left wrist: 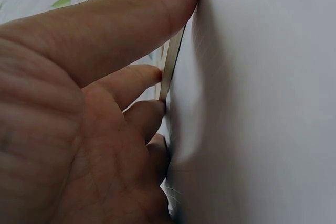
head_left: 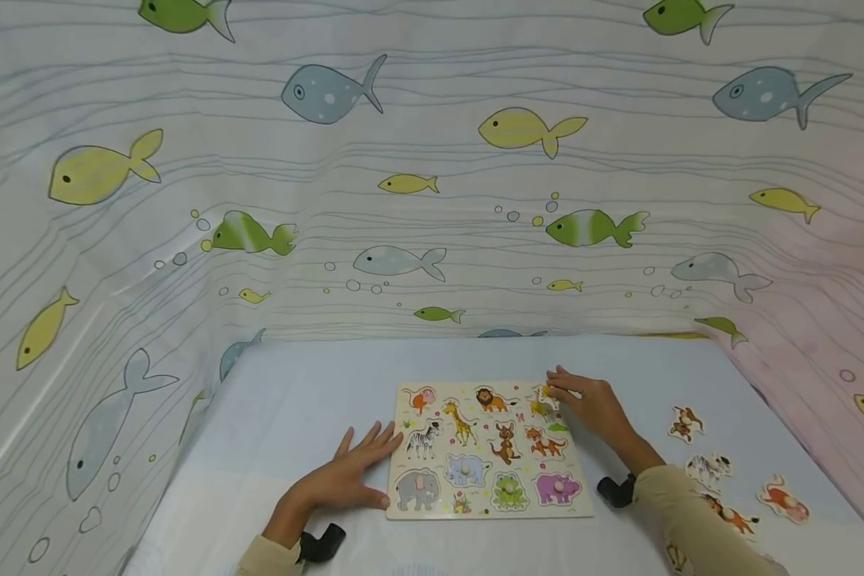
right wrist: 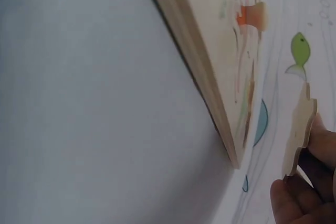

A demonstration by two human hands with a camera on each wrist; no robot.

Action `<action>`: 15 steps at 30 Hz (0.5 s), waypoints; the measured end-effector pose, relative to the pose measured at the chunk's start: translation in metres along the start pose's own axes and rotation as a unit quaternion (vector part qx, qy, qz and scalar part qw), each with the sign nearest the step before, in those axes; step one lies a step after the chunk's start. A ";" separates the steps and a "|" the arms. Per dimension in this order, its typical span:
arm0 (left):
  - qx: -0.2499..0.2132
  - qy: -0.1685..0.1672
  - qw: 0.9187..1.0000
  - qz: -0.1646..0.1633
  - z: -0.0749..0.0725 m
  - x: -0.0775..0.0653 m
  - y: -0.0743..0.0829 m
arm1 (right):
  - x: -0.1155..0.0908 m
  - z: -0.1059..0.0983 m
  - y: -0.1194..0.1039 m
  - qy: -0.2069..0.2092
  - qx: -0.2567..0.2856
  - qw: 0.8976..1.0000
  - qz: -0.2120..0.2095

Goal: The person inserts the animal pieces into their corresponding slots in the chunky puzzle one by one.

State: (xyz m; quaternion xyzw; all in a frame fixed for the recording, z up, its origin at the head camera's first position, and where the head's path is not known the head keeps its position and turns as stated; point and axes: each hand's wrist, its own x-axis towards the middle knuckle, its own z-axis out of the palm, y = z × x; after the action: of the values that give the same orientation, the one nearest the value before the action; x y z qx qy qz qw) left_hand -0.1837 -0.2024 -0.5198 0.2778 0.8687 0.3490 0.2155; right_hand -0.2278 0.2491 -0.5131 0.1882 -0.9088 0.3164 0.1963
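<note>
A wooden animal puzzle board [head_left: 442, 516] lies flat on the white-covered table. My left hand [head_left: 349, 472] rests at its left side, fingers spread and fairly straight, fingertips and thumb touching the edge. In the left wrist view that hand [left wrist: 100, 124] spans the board's thin edge [left wrist: 172, 61]. Over the upper right corner, my right hand [head_left: 598, 412] pinches a thin wooden puzzle piece [right wrist: 300, 129]; its plain side faces the right wrist camera, so I cannot tell its picture there. Knobbed blue rhino-like [head_left: 475, 474], frog [head_left: 500, 498] and purple hippo [head_left: 547, 490] pieces sit in the board.
Loose puzzle pieces lie to the right: a brown animal [head_left: 684, 424], a zebra [head_left: 706, 470], an orange tiger-like piece [head_left: 736, 520] and a monkey [head_left: 785, 502]. One more is partly hidden by the right sleeve [head_left: 691, 520]. Fish-patterned sheeting [head_left: 461, 232] rises behind the table.
</note>
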 end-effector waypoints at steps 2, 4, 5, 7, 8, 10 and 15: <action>-0.002 0.000 1.000 -0.001 0.001 0.000 0.000 | 0.000 0.005 0.000 -0.015 0.005 1.000 0.009; -0.003 -0.001 1.000 -0.002 0.002 0.001 0.000 | 0.001 0.009 0.001 -0.029 0.008 0.999 0.021; -0.003 0.000 1.000 -0.003 0.002 0.001 -0.001 | 0.001 0.011 0.002 -0.036 0.011 0.999 0.028; 0.002 0.001 1.000 -0.005 0.002 0.001 -0.001 | 0.002 0.012 0.003 -0.050 0.018 0.998 0.041; 0.004 0.001 1.000 -0.005 0.002 0.001 -0.001 | 0.003 0.012 0.002 -0.057 0.021 0.997 0.047; 0.007 0.001 1.000 -0.004 0.000 0.001 0.000 | 0.003 0.013 0.003 -0.068 0.028 0.995 0.062; 0.002 -0.001 1.000 -0.002 -0.001 0.000 0.002 | 0.000 0.017 0.005 -0.086 0.034 0.993 0.077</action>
State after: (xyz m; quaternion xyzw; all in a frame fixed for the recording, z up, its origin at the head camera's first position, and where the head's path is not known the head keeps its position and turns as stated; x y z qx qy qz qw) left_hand -0.1836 -0.2021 -0.5179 0.2767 0.8697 0.3467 0.2165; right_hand -0.2340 0.2418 -0.5280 0.1506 -0.9228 0.3441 0.0855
